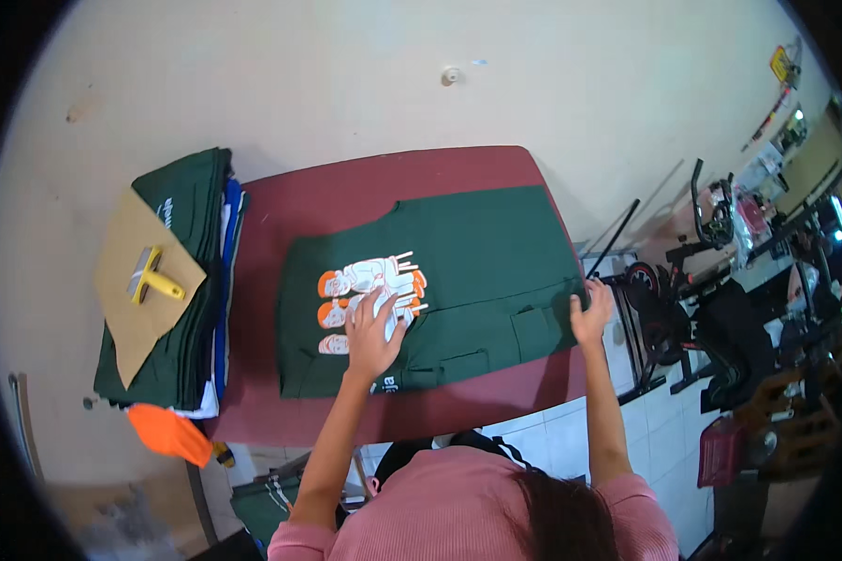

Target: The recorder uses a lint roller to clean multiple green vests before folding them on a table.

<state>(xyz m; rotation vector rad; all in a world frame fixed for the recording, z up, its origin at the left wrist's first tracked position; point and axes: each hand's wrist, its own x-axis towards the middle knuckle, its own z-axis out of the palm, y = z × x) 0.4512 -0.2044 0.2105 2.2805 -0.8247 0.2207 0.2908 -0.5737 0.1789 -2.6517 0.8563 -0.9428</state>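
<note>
A dark green apron (496, 243) lies spread on the dark red table, with several pockets along its near side. White and orange printed figures (370, 274) decorate its left part. My left hand (374, 337) rests flat on this print, fingers apart, covering some of it. At the apron's right edge is my right hand (591, 318), its thumb apart from the fingers and touching the cloth by the corner. Neither hand appears to grip anything.
Left on the table (384, 166) stands a tall stack of folded green garments (189, 187), with blue and white ones. A tan pointed sheet (140, 327) and a yellow-handled scraper (156, 277) lie on top. An orange item (170, 435) hangs below. An exercise bike (683, 280) stands right.
</note>
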